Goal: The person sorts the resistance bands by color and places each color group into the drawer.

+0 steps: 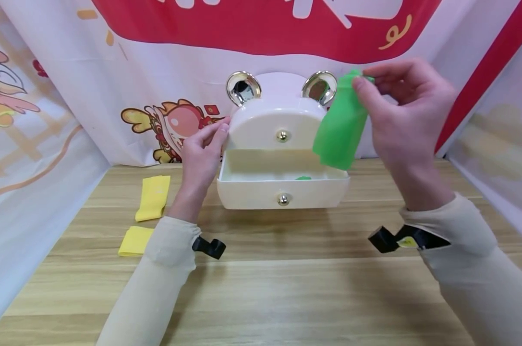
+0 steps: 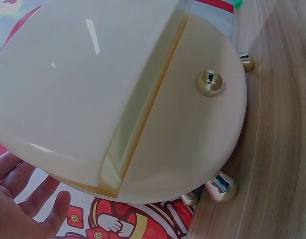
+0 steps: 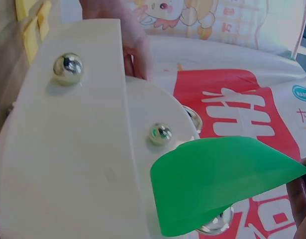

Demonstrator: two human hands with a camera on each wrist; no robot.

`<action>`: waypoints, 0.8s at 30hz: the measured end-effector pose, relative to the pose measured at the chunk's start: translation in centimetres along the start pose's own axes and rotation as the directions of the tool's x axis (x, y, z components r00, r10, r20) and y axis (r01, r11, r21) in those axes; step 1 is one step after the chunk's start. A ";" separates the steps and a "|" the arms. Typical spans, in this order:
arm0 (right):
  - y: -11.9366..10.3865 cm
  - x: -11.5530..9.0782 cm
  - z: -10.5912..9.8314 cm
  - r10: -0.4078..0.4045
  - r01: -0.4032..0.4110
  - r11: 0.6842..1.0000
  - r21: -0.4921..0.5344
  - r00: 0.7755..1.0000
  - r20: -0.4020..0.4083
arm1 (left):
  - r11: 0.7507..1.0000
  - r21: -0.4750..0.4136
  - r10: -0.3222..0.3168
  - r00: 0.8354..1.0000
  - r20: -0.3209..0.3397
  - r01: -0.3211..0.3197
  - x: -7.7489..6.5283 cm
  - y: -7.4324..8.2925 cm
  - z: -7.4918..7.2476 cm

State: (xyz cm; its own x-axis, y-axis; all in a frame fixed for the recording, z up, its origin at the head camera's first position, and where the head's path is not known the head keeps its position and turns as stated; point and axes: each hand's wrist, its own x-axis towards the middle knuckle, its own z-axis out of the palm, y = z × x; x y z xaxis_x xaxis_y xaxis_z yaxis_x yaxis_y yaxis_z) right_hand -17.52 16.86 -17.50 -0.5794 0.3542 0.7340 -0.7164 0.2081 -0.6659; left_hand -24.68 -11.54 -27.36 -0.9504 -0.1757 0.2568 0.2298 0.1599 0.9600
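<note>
My right hand [image 1: 409,105] pinches a thin, limp green strip [image 1: 340,127] by its top end, between thumb and fingertips. The strip hangs down in front of the right side of a white drawer box [image 1: 261,126] with gold knobs and two shiny gold rings on top. Its lower drawer [image 1: 252,194] is pulled out, and a bit of green [image 1: 304,178] shows just above the drawer's front edge. My left hand [image 1: 202,154] rests against the box's left side; in the left wrist view its fingers [image 2: 41,196] lie spread beside the rounded wall.
On the wooden table [image 1: 286,298], a folded yellow strip [image 1: 152,197] and a second yellow strip [image 1: 135,240] lie left of the box, near my left forearm. A printed white and red cloth [image 1: 178,67] hangs close behind the box and along both sides.
</note>
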 end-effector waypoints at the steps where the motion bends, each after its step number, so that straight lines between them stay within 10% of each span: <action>1: 0.3 -0.1 0.3 -0.007 0.007 1.000 -0.004 1.000 0.002 | 1.000 -0.002 0.000 1.000 0.001 0.000 0.0 0.0 0.0; 24: 5.2 -5.5 -0.5 0.071 -0.077 0.967 -0.245 0.997 -0.031 | 1.000 -0.008 0.017 1.000 -0.003 -0.017 0.1 -0.1 0.0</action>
State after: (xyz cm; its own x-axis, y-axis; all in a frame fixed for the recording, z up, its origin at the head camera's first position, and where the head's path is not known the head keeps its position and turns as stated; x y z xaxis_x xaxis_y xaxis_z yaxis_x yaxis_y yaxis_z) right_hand -17.88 16.43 -25.10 -0.6168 0.3962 0.6802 -0.5528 0.3971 -0.7326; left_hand -24.76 -11.55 -27.44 -0.9458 -0.1759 0.2730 0.2473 0.1546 0.9565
